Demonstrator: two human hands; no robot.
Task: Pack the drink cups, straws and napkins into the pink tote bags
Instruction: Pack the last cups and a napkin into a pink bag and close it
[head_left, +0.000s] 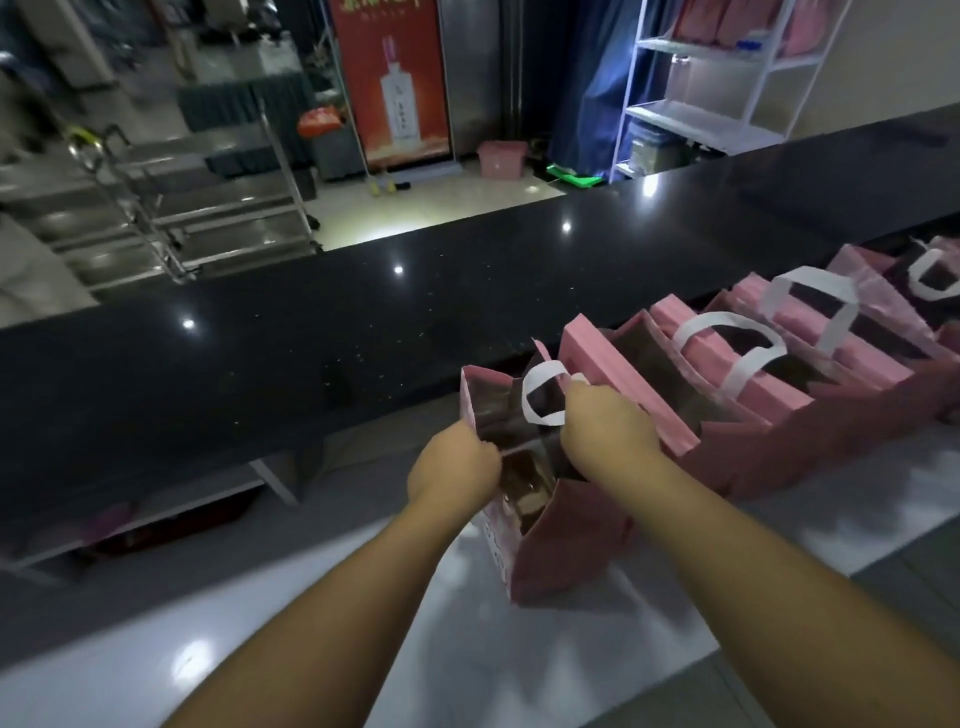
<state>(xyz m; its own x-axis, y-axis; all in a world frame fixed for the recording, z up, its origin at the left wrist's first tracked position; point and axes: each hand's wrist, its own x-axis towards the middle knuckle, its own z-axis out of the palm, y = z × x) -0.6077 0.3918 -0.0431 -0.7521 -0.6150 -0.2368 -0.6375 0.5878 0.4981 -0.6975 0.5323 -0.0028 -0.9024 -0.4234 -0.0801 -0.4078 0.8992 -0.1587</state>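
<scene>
A pink tote bag (566, 540) with white handles stands on the floor in front of me, its mouth open. My left hand (453, 467) pinches the near left rim of the bag. My right hand (605, 428) grips the right rim close to a white handle loop (540, 395). Deep inside the bag I can make out a brown drink cup (524, 488), though dimly. Several more pink tote bags (737, 364) stand in a row to the right, along the counter's inner side. No straws or napkins show.
A long black stone counter (363, 332) runs across the view just beyond the bags. Pale glossy floor tiles (467, 649) lie below me. Behind the counter are a white shelf rack (727, 78), a red poster (395, 78) and metal trolleys (156, 208).
</scene>
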